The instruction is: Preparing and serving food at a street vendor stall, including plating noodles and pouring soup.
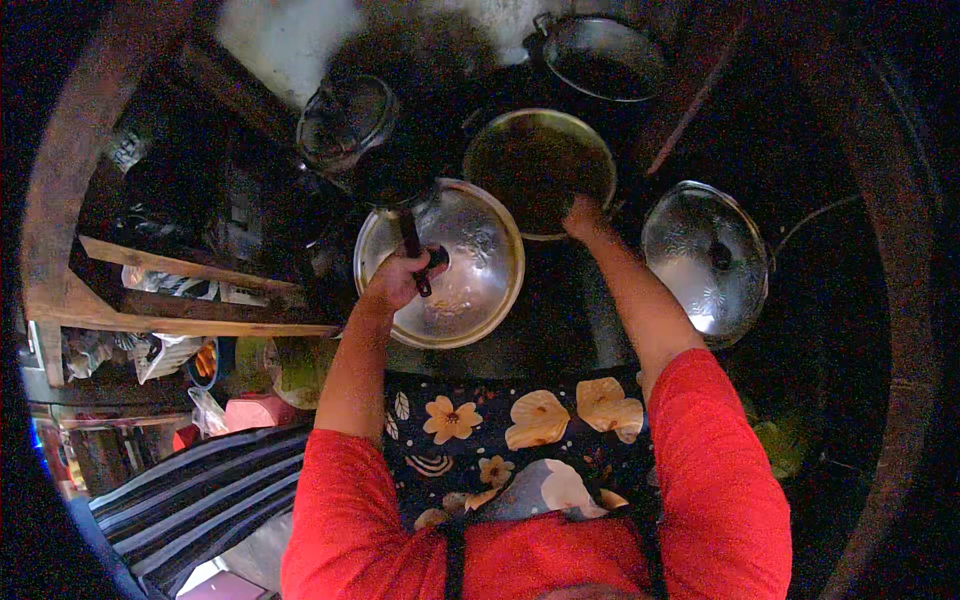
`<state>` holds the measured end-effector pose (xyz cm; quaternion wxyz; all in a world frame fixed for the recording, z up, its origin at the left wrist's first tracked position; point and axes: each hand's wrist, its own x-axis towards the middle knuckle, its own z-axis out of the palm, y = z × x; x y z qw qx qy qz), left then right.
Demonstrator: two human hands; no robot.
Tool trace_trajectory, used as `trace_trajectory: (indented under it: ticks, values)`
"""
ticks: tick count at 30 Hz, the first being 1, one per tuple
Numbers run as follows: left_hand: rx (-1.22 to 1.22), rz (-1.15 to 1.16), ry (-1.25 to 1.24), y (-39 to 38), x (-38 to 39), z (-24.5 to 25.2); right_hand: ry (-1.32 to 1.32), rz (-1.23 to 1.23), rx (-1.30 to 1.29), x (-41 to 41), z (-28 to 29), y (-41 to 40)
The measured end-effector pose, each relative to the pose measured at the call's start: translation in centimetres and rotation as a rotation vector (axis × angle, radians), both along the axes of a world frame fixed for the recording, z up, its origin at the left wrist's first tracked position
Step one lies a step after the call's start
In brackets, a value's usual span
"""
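Note:
My left hand (pixel 400 279) grips a dark handle (pixel 410 236) that leads up to a dark, deep-shadowed pan (pixel 390 171). Beneath that hand lies a round metal lid (pixel 480 277) with a dark knob. At the near right rim of a wide round pot (pixel 540 112) is my right hand (pixel 585 217). Its fingers look curled and partly inside the pot; whether they hold the rim or some object is too dark to see. The pot's contents look brownish and dim.
Another metal lid (pixel 697 277) with a dark knob rests to the right. A glass-like lid or bowl (pixel 349 120) sits behind the pan. Farther back stands a metal pot (pixel 604 60) with a side handle. Wooden beams (pixel 195 324) run along the left.

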<state>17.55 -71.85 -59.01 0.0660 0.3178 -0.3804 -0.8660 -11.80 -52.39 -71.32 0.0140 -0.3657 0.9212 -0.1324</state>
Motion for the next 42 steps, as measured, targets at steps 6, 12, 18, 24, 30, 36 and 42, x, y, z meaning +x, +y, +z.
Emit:
trace_trajectory:
  ticks: [6, 12, 18, 24, 30, 36, 42]
  values:
    - [-0.027, -0.199, 0.086, 1.4, -5.0, -1.2, -0.576, -0.071, -0.061, -4.5, 2.8, 5.5]
    - [-0.014, -0.253, 0.061, 1.8, -6.0, -1.7, -0.339, 0.602, -0.579, -5.5, 6.0, 11.3]
    - [-0.067, -0.301, -0.002, 2.1, -4.9, -0.9, -1.332, -0.375, -0.746, -3.1, 8.5, 11.8]
    - [0.000, -0.386, 0.008, 3.3, -9.0, -2.0, -0.332, 0.328, -0.725, -8.6, 2.3, 18.5]
    - [-0.088, -0.349, -0.005, 1.2, -4.9, -2.3, -0.821, -0.287, -0.544, -3.8, 8.3, 12.8]
    - [-0.077, -0.353, 0.009, 1.3, -5.6, -2.6, 0.169, 0.087, -0.529, -5.2, 6.2, 14.1]
    - [-0.085, -0.293, -0.003, 0.9, -5.4, -3.0, 0.119, -0.140, 0.227, -1.8, 16.0, 12.6]
